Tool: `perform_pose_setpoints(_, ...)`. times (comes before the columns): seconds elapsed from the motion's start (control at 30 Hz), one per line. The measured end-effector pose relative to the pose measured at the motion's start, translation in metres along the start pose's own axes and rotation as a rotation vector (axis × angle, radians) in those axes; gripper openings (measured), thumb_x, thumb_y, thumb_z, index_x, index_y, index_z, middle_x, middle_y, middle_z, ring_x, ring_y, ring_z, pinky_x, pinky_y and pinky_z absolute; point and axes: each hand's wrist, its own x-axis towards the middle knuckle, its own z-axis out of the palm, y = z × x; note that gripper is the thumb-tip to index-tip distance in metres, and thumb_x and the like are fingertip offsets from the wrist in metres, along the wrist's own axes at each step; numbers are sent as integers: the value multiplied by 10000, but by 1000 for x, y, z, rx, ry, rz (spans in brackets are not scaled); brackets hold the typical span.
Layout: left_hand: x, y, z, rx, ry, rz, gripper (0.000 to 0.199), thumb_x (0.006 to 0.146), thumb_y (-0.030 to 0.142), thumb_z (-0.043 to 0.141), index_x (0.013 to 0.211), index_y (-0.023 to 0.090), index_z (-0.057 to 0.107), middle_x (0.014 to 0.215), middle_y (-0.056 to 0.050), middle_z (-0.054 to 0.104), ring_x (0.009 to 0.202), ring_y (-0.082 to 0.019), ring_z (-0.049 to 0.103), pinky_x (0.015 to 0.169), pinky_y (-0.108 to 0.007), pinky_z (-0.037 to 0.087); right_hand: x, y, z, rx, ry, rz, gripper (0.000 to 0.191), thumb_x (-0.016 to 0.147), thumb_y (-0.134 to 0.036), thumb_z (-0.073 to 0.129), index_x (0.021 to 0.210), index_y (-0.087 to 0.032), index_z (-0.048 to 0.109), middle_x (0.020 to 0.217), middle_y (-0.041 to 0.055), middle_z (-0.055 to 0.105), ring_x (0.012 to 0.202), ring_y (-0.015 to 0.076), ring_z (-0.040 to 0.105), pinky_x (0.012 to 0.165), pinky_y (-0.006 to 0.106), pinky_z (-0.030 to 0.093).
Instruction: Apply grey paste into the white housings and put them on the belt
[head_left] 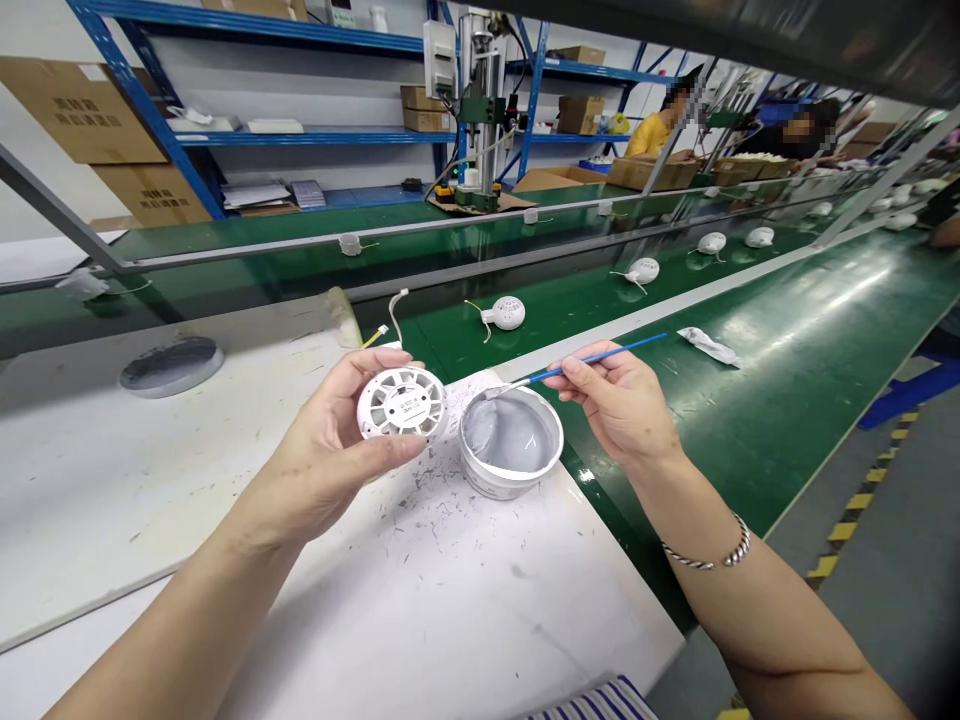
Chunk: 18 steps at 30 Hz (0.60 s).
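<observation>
Housing [403,403], white, round and spoke-vented, is pinched by left fingers [367,363]; right fingers [586,376] pinch blue brush [539,377].

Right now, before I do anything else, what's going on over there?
A person's left hand holds a round white part, its vented face showing. The right hand holds a blue brush, with its tip at the far rim of a tub of grey paste; I can't tell whether the bristles touch the paste. The tub stands on a white board. Beyond it, more white units sit on a green belt.
</observation>
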Motion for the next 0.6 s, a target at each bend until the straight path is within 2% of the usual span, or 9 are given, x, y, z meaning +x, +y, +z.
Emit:
perform_pose_setpoints(0.07,-1,-1,1,-3,-6,-46,461,742,243,803,1138,312,579,1017,-13,615,819,-119,591,701,-200,510,-1,-2,0,16,-4,9,239,665,-331,872,720,-181,695,662,-6,740,639,88,722,552,109,547)
perform_pose_setpoints(0.2,-3,-6,2,96,18,-52,357,779,269,775,1083,306,591,1104,-6,604,844,-119,583,686,-189,501,-2,-3,2,56,-2,85,283,635,-376,883,690,-191,676,625,-14,731,617,94,719,544,118,549)
perform_pose_setpoints(0.3,-2,-8,4,151,68,-70,343,784,326,764,1078,312,587,1058,2,610,810,-127,585,653,-199,514,-2,-3,3,133,-6,160,293,630,-379,886,681,-196,662,632,-23,734,624,92,721,548,120,552)
perform_pose_setpoints(0.47,0,-5,9,39,177,-163,306,809,511,676,959,259,590,945,-25,622,681,-162,594,519,-265,544,-3,-3,5,267,-18,233,282,641,-338,889,683,-198,648,667,-40,742,649,79,725,549,107,547)
perform_pose_setpoints(0.6,-2,-4,14,-52,182,-280,354,833,552,615,991,235,620,875,-47,621,676,-207,609,516,-350,577,-9,-9,12,303,-7,221,280,642,-326,890,691,-205,643,705,-57,743,673,70,727,580,105,557)
